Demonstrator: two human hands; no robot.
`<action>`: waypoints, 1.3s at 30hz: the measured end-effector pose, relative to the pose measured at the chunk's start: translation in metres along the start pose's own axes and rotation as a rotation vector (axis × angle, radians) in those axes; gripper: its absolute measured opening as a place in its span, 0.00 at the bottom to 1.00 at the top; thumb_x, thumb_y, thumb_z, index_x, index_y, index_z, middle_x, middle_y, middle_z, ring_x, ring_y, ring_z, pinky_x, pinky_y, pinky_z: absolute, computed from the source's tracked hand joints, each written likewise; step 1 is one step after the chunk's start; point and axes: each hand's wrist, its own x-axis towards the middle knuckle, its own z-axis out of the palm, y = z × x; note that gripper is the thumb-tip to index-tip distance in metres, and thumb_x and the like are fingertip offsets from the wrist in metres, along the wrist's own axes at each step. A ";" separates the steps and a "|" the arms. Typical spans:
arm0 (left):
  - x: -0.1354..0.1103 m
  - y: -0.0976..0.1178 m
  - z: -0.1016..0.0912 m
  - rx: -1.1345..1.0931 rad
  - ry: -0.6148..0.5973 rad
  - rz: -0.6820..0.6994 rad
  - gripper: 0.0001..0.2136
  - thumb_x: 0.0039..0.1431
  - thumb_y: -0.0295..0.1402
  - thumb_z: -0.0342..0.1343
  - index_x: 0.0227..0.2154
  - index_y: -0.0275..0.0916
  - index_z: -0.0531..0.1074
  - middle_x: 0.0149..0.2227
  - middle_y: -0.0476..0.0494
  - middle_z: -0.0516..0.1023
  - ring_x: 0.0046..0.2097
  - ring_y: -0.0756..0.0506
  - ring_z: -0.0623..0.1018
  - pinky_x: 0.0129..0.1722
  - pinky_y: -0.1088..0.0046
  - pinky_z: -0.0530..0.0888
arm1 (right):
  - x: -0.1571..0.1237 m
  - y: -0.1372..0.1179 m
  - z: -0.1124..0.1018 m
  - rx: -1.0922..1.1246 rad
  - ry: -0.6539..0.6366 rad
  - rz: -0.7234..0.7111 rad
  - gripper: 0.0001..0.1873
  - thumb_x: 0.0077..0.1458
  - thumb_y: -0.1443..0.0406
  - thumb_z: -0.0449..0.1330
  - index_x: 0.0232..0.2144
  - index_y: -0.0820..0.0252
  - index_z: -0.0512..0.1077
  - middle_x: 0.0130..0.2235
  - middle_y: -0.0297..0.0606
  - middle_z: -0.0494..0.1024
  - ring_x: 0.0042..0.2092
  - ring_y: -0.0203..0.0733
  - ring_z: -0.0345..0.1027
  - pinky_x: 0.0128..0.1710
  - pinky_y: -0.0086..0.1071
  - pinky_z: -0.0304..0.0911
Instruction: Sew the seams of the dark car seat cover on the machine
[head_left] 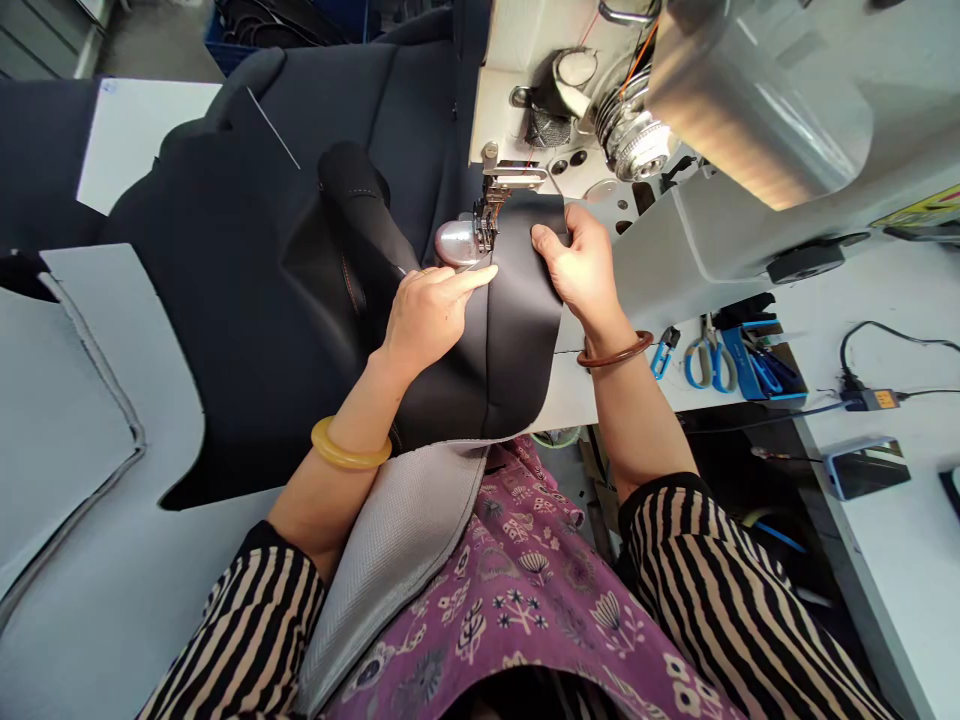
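Our left hand (427,320) lies on a black neoprene panel (517,340), its fingers (472,282) extended and pressing down without gripping. Our right hand (581,270) holds the panel's far edge, its fingers (551,240) closed over the material. The panel runs up to the presser foot (487,225) of a sewing machine (757,110), and a grey mesh backing (397,550) hangs near, over our lap. More black fabric (210,300) spreads to the left. Blue-handled scissors (709,365) and thread snips (664,352) lie on the bench (885,540), just right of our right wrist.
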 end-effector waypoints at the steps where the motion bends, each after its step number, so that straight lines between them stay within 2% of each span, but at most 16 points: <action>1: 0.001 0.000 -0.001 -0.024 0.003 -0.004 0.19 0.65 0.26 0.47 0.50 0.44 0.79 0.35 0.46 0.83 0.38 0.46 0.79 0.39 0.71 0.71 | 0.002 -0.004 0.000 -0.042 0.006 0.015 0.05 0.59 0.62 0.56 0.31 0.55 0.64 0.33 0.34 0.71 0.40 0.44 0.68 0.48 0.40 0.66; 5: 0.003 -0.002 -0.006 -0.119 0.010 -0.030 0.19 0.65 0.27 0.47 0.50 0.45 0.79 0.43 0.47 0.84 0.44 0.44 0.81 0.45 0.68 0.75 | 0.011 -0.020 0.001 -0.210 -0.014 0.062 0.08 0.60 0.60 0.57 0.31 0.58 0.68 0.33 0.39 0.73 0.42 0.50 0.70 0.49 0.44 0.65; 10: 0.004 -0.003 -0.006 -0.167 -0.004 -0.047 0.18 0.66 0.28 0.46 0.50 0.44 0.79 0.45 0.46 0.84 0.47 0.44 0.82 0.48 0.67 0.76 | 0.016 -0.021 0.003 -0.208 -0.024 0.038 0.09 0.61 0.59 0.56 0.31 0.55 0.71 0.35 0.39 0.76 0.43 0.49 0.71 0.50 0.44 0.66; 15: 0.005 -0.005 -0.005 -0.130 0.003 -0.063 0.18 0.67 0.28 0.46 0.52 0.44 0.78 0.43 0.44 0.83 0.45 0.44 0.81 0.45 0.68 0.74 | 0.017 -0.024 0.003 -0.255 -0.041 0.036 0.09 0.63 0.62 0.55 0.37 0.59 0.72 0.41 0.44 0.78 0.45 0.50 0.71 0.52 0.45 0.65; 20: 0.008 -0.006 -0.007 -0.061 -0.009 -0.068 0.18 0.67 0.29 0.47 0.52 0.47 0.78 0.38 0.45 0.82 0.38 0.46 0.79 0.40 0.70 0.72 | 0.018 -0.027 0.004 -0.287 -0.055 0.038 0.11 0.64 0.63 0.54 0.42 0.62 0.73 0.45 0.47 0.79 0.47 0.52 0.71 0.53 0.47 0.65; 26: 0.010 -0.007 -0.007 -0.002 0.003 -0.061 0.17 0.68 0.30 0.48 0.52 0.49 0.78 0.32 0.46 0.79 0.34 0.47 0.75 0.38 0.71 0.70 | 0.020 -0.025 0.004 -0.240 -0.038 0.045 0.10 0.63 0.61 0.54 0.41 0.58 0.74 0.43 0.45 0.79 0.47 0.52 0.72 0.53 0.46 0.65; 30: 0.012 -0.006 -0.007 0.026 0.007 -0.046 0.18 0.68 0.30 0.47 0.52 0.49 0.78 0.30 0.46 0.78 0.34 0.46 0.75 0.37 0.70 0.70 | 0.022 -0.021 0.006 -0.244 -0.038 0.045 0.12 0.63 0.62 0.54 0.43 0.60 0.74 0.45 0.46 0.79 0.48 0.54 0.72 0.55 0.48 0.64; 35: 0.011 -0.005 -0.005 0.069 0.044 -0.029 0.19 0.67 0.29 0.47 0.51 0.49 0.79 0.27 0.47 0.74 0.32 0.46 0.74 0.36 0.71 0.69 | 0.024 -0.016 0.008 -0.236 -0.015 0.013 0.11 0.62 0.61 0.55 0.41 0.58 0.75 0.42 0.43 0.79 0.47 0.52 0.72 0.54 0.47 0.65; 39: 0.010 -0.005 -0.005 0.082 0.029 -0.039 0.18 0.68 0.29 0.47 0.52 0.50 0.78 0.26 0.47 0.71 0.31 0.46 0.73 0.35 0.70 0.67 | 0.023 -0.018 0.008 -0.254 -0.040 0.040 0.13 0.62 0.62 0.54 0.43 0.60 0.75 0.44 0.46 0.79 0.48 0.53 0.72 0.54 0.46 0.64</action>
